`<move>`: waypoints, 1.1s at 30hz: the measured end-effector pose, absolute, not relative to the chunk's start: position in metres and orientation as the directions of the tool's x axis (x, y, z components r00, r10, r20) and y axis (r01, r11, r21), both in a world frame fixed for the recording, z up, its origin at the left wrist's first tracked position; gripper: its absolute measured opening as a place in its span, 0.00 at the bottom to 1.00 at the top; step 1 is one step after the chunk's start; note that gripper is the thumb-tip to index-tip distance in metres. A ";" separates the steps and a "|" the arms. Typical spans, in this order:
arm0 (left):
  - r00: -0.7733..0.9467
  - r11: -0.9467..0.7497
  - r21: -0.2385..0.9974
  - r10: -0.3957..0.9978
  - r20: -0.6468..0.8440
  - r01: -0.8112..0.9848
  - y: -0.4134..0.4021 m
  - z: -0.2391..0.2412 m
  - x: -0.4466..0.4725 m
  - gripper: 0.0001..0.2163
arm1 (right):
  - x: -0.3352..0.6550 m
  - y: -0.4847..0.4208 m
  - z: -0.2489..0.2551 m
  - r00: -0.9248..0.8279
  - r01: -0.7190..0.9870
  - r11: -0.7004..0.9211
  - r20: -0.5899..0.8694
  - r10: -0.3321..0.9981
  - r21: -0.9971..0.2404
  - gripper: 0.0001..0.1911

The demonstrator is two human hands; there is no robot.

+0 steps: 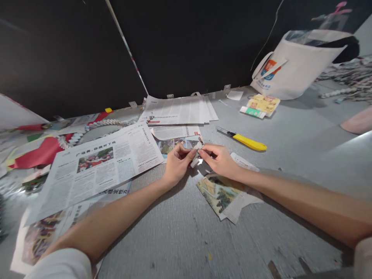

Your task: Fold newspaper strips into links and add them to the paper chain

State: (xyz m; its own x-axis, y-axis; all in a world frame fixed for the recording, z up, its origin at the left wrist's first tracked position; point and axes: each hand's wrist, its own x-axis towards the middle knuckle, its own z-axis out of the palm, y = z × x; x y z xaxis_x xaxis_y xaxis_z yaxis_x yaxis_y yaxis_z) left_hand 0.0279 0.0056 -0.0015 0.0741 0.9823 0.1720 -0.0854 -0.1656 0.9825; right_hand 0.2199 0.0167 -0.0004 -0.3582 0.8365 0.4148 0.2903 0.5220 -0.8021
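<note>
My left hand [177, 166] and my right hand [223, 161] meet at the middle of the grey surface, both closed in a pinch. Between their fingertips is a small folded newspaper strip [195, 160]; its details are blurred. Beneath and just beyond the fingers lies a printed newspaper piece with colour pictures [167, 146]. Cut newspaper pieces [222, 195], one with a landscape picture, lie under and in front of my right wrist. To the right of my right hand rests a yellow utility knife [250, 142] with its blade out.
A large newspaper sheet [128, 159] covers the left side, near a folded-paper chain [74, 139] and red paper [40, 155]. Behind are stacked newspaper sheets [180, 110]. A white tote bag [302, 66], a yellow packet [270, 104] and a green-white item [252, 112] stand or lie at right.
</note>
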 end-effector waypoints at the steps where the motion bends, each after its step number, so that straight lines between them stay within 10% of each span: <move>1: 0.063 -0.171 0.982 0.982 0.177 -0.079 0.005 -0.002 0.027 0.23 | 0.220 0.017 0.000 -0.358 0.289 0.524 0.417 0.835 -0.801 0.21; 33: 0.027 -0.241 0.968 0.970 0.243 -0.070 -0.004 0.003 0.032 0.23 | 0.218 0.007 0.005 -0.317 0.258 0.629 0.551 0.772 -0.733 0.17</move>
